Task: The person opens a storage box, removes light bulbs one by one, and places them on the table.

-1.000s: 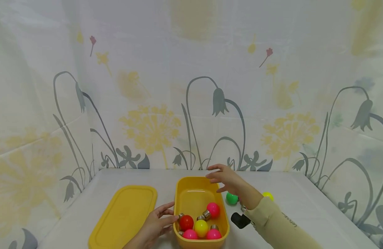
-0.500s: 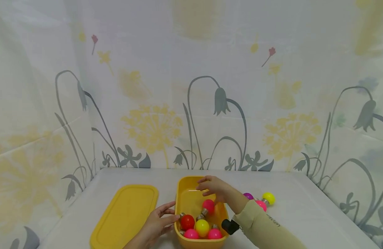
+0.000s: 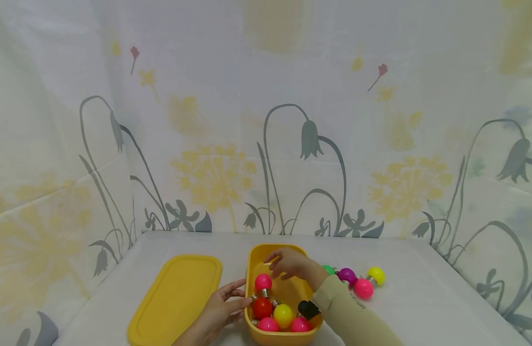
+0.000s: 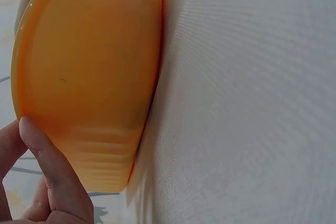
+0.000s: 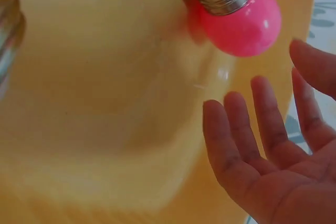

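A yellow plastic box (image 3: 250, 269) holds several round coloured light bulbs with metal screw bases. My right hand (image 3: 291, 265) hangs over its far half, fingers spread and holding nothing. In the right wrist view, a pink bulb (image 5: 247, 24) lies by the box wall, a small gap from the fingertips (image 5: 212, 111). Nearer me in the box are a red bulb (image 3: 262, 308), a yellow bulb (image 3: 283, 316) and two more pink bulbs. My left hand (image 3: 220, 307) touches the left rim with loosely extended fingers; in the left wrist view one fingertip (image 4: 31, 132) meets the rim.
A flat yellow lid (image 3: 175, 298) lies on the white table (image 3: 413, 307) left of the box. Right of the box, several bulbs lie grouped: green (image 3: 328, 269), purple (image 3: 347, 275), pink (image 3: 364, 289) and yellow (image 3: 376, 276). A patterned curtain (image 3: 231, 120) hangs behind.
My right hand has moved left and down from the box's right rim to over its inside. The far pink bulb has shifted left to the left wall. My left hand keeps its place.
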